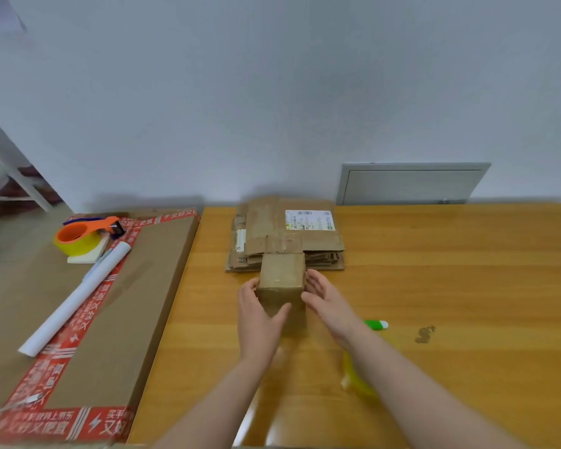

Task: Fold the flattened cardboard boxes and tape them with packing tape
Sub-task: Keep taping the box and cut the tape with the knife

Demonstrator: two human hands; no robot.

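Note:
A small folded cardboard box (pixel 282 280) stands on the wooden table (pixel 434 286), just in front of a stack of flattened cardboard boxes (pixel 289 234). My left hand (pixel 259 312) grips the box's left side, its thumb across the near face. My right hand (pixel 329 303) lies against the box's right side with straight fingers. A yellow tape roll in an orange dispenser (pixel 85 236) sits far left on a large flat carton (pixel 117 303). A second yellow tape roll (pixel 358 380) lies on the table, partly hidden under my right forearm.
A white paper roll (pixel 75 298) and a pen (pixel 99 264) lie on the large carton with red printed tape. A green and white marker (pixel 378 325) lies right of my right hand. A dark stain (pixel 425 335) marks the table. A grey panel (pixel 412 184) leans against the wall.

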